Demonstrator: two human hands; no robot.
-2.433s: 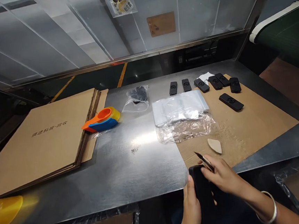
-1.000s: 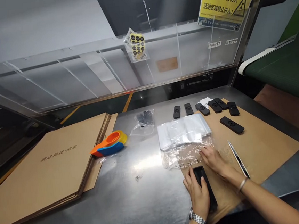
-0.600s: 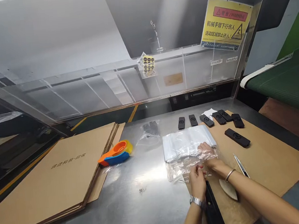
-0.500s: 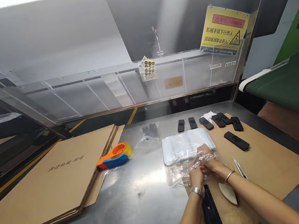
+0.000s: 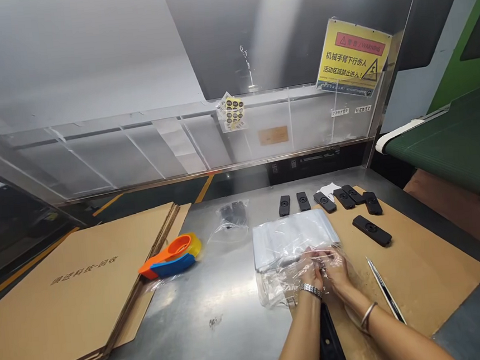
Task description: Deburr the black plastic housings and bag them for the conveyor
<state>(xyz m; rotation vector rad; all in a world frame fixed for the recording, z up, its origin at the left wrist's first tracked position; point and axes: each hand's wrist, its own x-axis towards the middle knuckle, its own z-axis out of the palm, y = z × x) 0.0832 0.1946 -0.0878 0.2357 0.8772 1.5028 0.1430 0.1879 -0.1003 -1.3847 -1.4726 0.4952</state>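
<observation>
A stack of clear plastic bags (image 5: 289, 233) lies on the table in front of me, with a crinkled clear plastic wrapper (image 5: 272, 286) at its near edge. My left hand (image 5: 312, 272) wears a metal watch at the wrist, and its fingers are closed on the clear film. Close against it, my right hand (image 5: 335, 268), with a bangle, also pinches this film. The fingertips of both hands nearly meet and are partly covered by glare. Between my forearms lies a long black part (image 5: 330, 340).
Several small black devices (image 5: 371, 230) lie at the back right by a cardboard sheet (image 5: 423, 259). A utility knife (image 5: 384, 289) rests on it. Left are an orange-and-blue tape dispenser (image 5: 171, 257), a bagged dark item (image 5: 231, 217) and stacked flat cartons (image 5: 86, 294). A clear panel stands behind.
My right hand has come down from the bag stack toward my left hand, and the two now meet at the film. A tan rounded piece under my right forearm is no longer visible.
</observation>
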